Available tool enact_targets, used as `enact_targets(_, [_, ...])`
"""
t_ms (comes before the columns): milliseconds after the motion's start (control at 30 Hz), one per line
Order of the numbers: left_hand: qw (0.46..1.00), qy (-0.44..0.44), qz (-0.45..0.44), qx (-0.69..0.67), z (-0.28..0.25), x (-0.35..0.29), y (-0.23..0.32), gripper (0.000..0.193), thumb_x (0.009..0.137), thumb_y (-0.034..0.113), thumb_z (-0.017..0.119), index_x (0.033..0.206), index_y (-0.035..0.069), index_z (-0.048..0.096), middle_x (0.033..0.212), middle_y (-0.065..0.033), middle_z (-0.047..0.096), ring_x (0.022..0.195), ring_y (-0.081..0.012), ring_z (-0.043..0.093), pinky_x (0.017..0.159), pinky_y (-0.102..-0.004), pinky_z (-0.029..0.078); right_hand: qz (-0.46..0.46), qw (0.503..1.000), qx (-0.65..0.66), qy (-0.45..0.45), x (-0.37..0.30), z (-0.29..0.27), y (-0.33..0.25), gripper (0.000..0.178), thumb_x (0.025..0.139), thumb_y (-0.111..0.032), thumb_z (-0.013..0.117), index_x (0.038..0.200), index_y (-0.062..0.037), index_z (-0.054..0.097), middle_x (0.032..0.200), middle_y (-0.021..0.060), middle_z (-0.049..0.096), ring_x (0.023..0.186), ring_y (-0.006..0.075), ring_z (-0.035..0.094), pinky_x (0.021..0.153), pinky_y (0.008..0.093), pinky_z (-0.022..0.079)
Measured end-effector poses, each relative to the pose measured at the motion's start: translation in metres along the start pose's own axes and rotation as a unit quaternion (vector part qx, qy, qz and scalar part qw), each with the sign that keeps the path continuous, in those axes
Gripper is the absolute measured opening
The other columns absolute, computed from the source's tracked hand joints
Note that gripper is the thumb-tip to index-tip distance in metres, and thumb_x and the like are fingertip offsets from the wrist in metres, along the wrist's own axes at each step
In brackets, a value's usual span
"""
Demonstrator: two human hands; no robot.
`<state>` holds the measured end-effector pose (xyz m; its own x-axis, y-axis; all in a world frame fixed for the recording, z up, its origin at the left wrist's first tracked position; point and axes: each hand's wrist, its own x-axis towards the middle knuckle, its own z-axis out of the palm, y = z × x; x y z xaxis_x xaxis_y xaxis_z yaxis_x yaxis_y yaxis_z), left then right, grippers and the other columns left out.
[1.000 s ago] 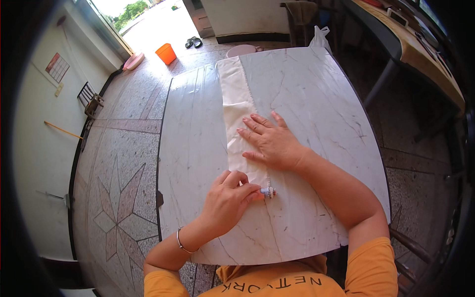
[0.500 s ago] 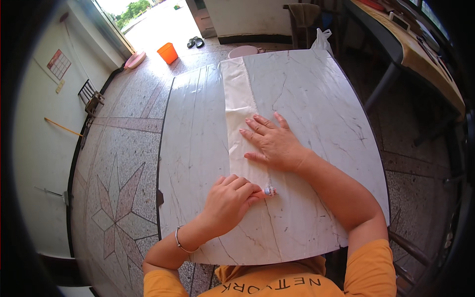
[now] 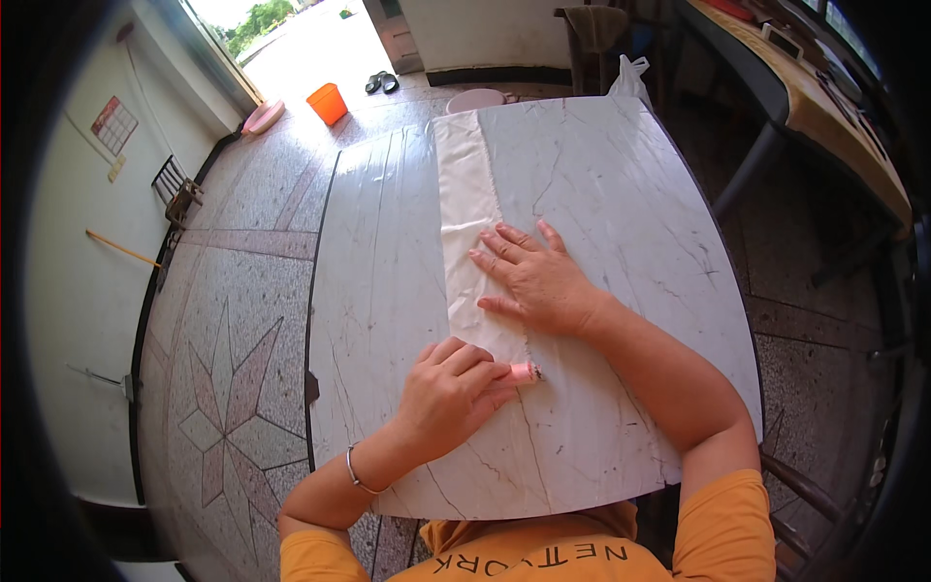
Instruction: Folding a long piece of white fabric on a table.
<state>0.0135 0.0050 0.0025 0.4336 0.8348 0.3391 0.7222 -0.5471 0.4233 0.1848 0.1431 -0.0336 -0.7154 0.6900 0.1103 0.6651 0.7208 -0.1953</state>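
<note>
A long strip of pale cream cloth [image 3: 463, 177] with one frayed edge lies lengthwise on the table, running from the far edge toward me. At its near end my left hand [image 3: 448, 390] is closed around a small pink roll [image 3: 525, 373], whose dark-speckled right end sticks out past the fingers. What lies inside the roll is hidden. My right hand [image 3: 543, 281] rests flat with fingers spread, its fingertips on the cloth's right side and its palm over the table.
The marble-patterned table [image 3: 621, 223] fills the middle. An orange bucket [image 3: 328, 104], black slippers [image 3: 382, 82] and a pink basin [image 3: 264, 117] stand on the floor near the doorway. A white plastic bag [image 3: 630, 78] is beyond the far right corner; a side desk [image 3: 824, 116] stands at right.
The small roll has turned in my left hand, so more of its pink surface shows. My left fingers have shifted slightly; my right hand stays in place.
</note>
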Motion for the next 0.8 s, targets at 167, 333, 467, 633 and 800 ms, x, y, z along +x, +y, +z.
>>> enact_targets(167, [0.998,-0.053,-0.023,0.037,-0.004,0.005,0.003,0.019,0.084,0.018,0.074,0.099,0.008,0.071,0.092,-0.0043,0.064,0.089,-0.0252,0.059,0.081,-0.0377,0.048,0.003,1.0,0.002,0.001,-0.002,0.0,0.0,0.069,0.099,-0.061,0.039,0.152,-0.0175,0.041,0.161,0.007,0.031,0.151,0.0226,0.021,0.121,0.0558,0.007])
enact_targets(333, [0.99,-0.109,-0.052,-0.068,-0.008,0.002,0.0,0.017,0.086,0.016,0.072,0.101,0.007,0.07,0.092,-0.0053,0.063,0.091,-0.0265,0.059,0.081,-0.0381,0.048,-0.005,1.0,0.006,0.015,-0.001,0.001,0.0,0.068,0.099,-0.061,0.04,0.151,-0.016,0.042,0.16,0.0081,0.033,0.151,0.023,0.022,0.121,0.0558,0.008])
enact_targets(467, [0.995,0.016,-0.079,-0.06,0.0,0.009,0.006,0.011,0.084,0.017,0.074,0.09,0.008,0.07,0.089,-0.0052,0.062,0.087,-0.0251,0.059,0.08,-0.0381,0.047,0.001,1.0,-0.001,0.011,-0.001,0.001,0.002,0.068,0.099,-0.06,0.04,0.151,-0.016,0.042,0.16,0.0083,0.033,0.151,0.0231,0.022,0.121,0.0559,0.007])
enact_targets(633, [1.0,-0.008,-0.02,0.011,0.001,0.001,-0.002,0.015,0.082,0.018,0.075,0.093,0.009,0.069,0.09,-0.003,0.062,0.09,-0.0228,0.059,0.077,-0.0366,0.046,0.001,1.0,0.001,0.011,0.0,0.003,0.001,0.069,0.099,-0.061,0.039,0.151,-0.0169,0.041,0.16,0.0071,0.033,0.151,0.0226,0.022,0.121,0.0555,0.007])
enact_targets(800, [0.998,-0.02,-0.015,0.051,-0.006,0.007,0.005,0.014,0.081,0.017,0.077,0.092,0.01,0.071,0.091,-0.0033,0.065,0.087,-0.0233,0.06,0.073,-0.0357,0.046,0.002,1.0,-0.005,0.012,0.0,0.003,0.002,0.069,0.099,-0.062,0.038,0.151,-0.0177,0.041,0.16,0.0059,0.033,0.151,0.0223,0.022,0.121,0.055,0.007])
